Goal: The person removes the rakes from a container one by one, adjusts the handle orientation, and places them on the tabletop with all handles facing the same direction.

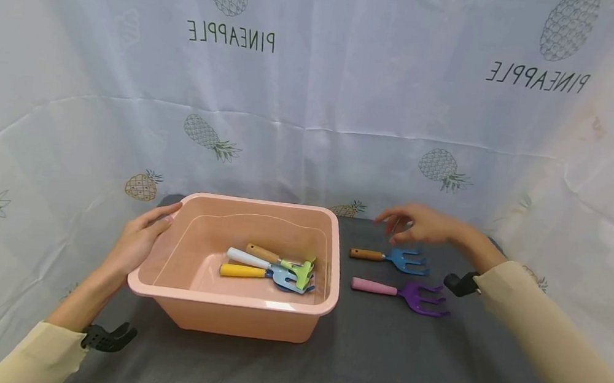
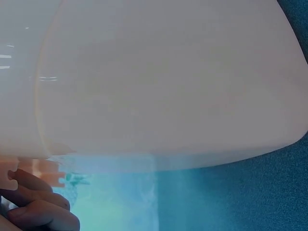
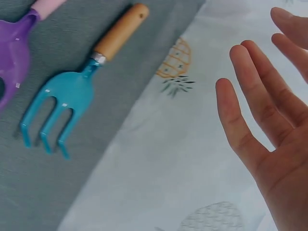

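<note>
My left hand [image 1: 135, 243] grips the left rim of a pink plastic basin [image 1: 233, 320]. In the left wrist view its curled fingers [image 2: 45, 211] show at the rim beside the basin wall [image 2: 168, 86]. Hovering over the dark cloth, my right hand [image 1: 417, 222] has its fingers spread and holds nothing. Closest to it lies a blue hand fork [image 1: 403, 260] with a wooden handle, seen whole in the right wrist view. In front of that is a purple hand fork [image 1: 419, 298] with a pink handle.
Inside the basin lie a light blue fork [image 1: 253, 260] with a white handle, a yellow-handled tool [image 1: 241, 271] partly covered by it, and a green tool [image 1: 304, 274] with a wooden handle. A pineapple-print curtain [image 1: 317, 81] hangs behind and at both sides.
</note>
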Demonstrator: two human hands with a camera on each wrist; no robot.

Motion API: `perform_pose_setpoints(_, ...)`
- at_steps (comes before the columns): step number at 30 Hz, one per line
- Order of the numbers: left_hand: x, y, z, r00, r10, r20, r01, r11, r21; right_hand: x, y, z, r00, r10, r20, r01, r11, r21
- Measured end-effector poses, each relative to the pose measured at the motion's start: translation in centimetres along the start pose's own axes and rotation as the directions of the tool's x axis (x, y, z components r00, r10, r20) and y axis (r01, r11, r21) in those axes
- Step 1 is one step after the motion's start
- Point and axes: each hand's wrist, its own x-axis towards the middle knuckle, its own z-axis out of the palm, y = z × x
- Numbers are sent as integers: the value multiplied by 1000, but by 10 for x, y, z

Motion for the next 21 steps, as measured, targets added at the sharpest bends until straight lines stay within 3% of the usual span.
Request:
perform_pose_setpoints(10, -1, 0, -2, 1000, 15, -10, -15, 999, 28, 11, -32, -21, 1000, -24, -8, 23, 996, -90)
perform_pose_setpoints(21, 0, 0, 0, 1000, -6, -6, 6, 1000, -24, 28, -70, -37, 997, -71, 24, 74, 986, -151)
